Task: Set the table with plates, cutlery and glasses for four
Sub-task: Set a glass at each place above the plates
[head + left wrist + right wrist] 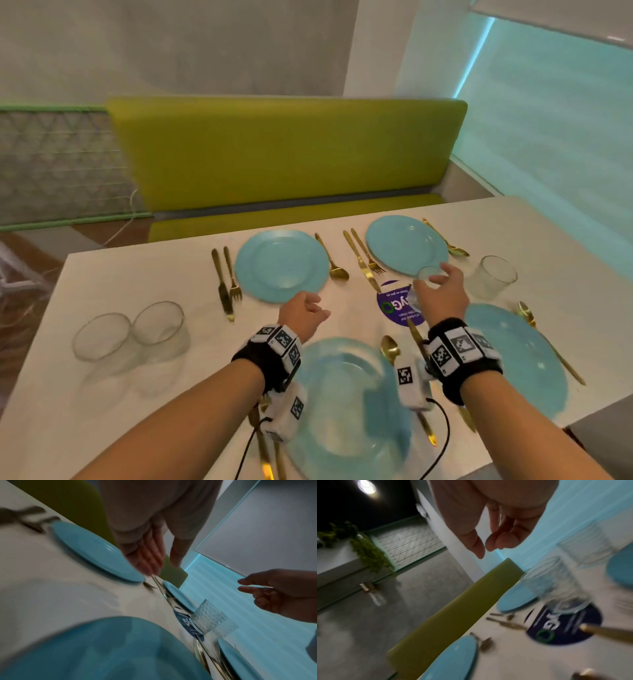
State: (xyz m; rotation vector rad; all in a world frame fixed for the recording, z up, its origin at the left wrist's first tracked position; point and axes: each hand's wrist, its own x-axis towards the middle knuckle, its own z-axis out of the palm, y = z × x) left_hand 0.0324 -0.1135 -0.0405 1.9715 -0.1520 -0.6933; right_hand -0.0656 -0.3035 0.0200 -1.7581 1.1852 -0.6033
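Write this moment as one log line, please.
left hand: empty | right hand: open near glass | plates: four laid | glasses: two grouped left

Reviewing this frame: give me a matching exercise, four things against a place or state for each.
Things:
1. clear textured glass below the right hand
2. leftmost gold spoon
3. left hand
4. yellow-green padded bench

Places or states:
A. beyond the white table's far edge
B. holds nothing, fingers relaxed
C. standing on the round purple sticker
D. just right of the far-left light-blue plate

Pairs: 1-C, 2-D, 3-B, 4-A
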